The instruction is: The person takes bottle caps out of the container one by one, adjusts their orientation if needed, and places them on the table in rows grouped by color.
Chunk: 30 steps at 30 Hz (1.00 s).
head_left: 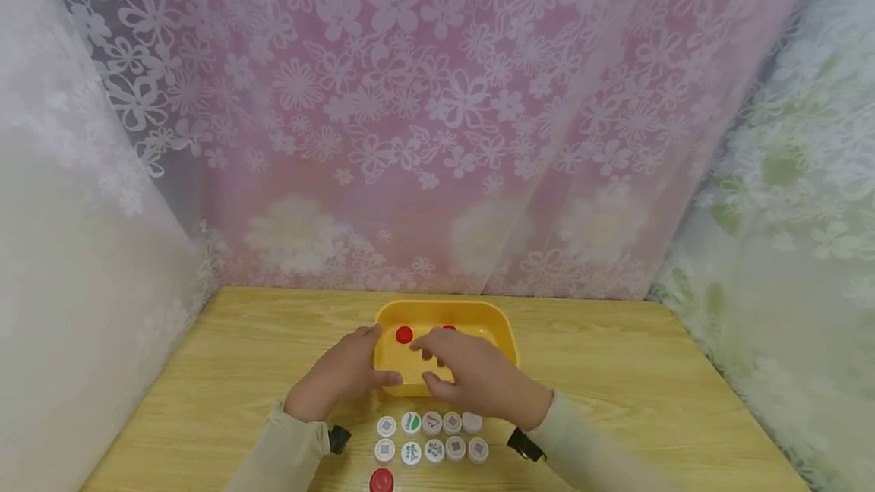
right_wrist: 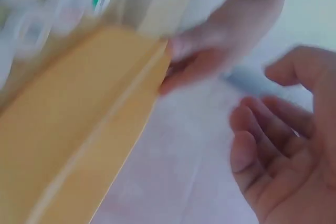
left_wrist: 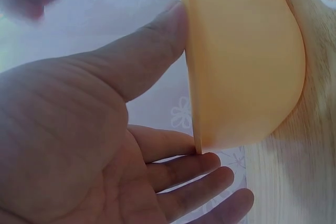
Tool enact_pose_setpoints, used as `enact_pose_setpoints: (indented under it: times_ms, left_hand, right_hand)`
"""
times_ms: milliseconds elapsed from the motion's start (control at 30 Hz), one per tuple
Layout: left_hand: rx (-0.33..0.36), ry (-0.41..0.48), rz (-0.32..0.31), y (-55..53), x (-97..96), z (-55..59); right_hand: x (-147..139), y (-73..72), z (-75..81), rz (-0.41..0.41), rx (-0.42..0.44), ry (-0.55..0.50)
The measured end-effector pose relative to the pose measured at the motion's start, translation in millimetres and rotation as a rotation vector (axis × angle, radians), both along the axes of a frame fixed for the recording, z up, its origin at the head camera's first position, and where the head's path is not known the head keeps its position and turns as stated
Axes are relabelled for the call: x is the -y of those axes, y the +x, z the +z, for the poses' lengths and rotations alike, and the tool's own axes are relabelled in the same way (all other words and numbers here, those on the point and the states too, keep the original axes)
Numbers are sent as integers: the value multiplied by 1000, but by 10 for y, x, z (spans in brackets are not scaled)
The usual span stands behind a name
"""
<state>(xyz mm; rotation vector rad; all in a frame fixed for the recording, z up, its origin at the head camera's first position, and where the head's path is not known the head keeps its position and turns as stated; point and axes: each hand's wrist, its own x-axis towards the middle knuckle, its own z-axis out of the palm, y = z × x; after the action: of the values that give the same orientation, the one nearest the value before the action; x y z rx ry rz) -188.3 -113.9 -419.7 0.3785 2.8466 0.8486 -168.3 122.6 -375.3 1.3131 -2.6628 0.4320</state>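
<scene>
A shallow yellow plastic tub [head_left: 502, 325] stands on the table in the head view. My left hand [head_left: 345, 370] holds its left end, thumb and index fingertips at the rim in the left wrist view; the other fingers extend loosely. Over the tub's right half is my right hand [head_left: 472, 370]. Its fingers are loosely bent with the thumb apart, and nothing shows between them in the right wrist view. One red bottle cap [head_left: 404, 335] lies inside the tub; a second red cap [head_left: 448, 329] is mostly hidden behind my right hand.
Two rows of white round caps [head_left: 411, 453] with printed tops line up in front of the tub. Nearer to me sits another red cap [head_left: 381, 480]. The wooden table [head_left: 601, 386] is bordered by floral curtains [head_left: 437, 135] at the back and sides.
</scene>
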Motion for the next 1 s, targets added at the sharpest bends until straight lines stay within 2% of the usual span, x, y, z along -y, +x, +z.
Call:
enact_pose_setpoints:
  times_ms: [100,233,300,400,533,667,833,1000]
  left_hand:
    - [18,-12,15,-9,7,-10]
    - [29,-9,27,-5,16,-8]
    - [32,-2,28,-1,18,-11]
    - [30,6,21,5,15,-13]
    - [23,16,8,7,0,-17]
    - [13,17,-1,-4,-2,-28]
    - [7,17,0,-9,9,-38]
    - [12,27,7,-5,18,-53]
  right_hand:
    - [-90,-247,33,-119,20,-29]
    - [-157,-550,-49,-209,24,67]
    - [-174,-673,-121,-209,37,162]
    - [-193,-816,-239,-166,52,338]
    - [-195,-920,-348,-127,64,544]
    - [-173,-964,-414,-108,15,658]
    - [-134,-1014,-442,-59,-30,672]
    - [-102,-1083,-455,-29,-18,670]
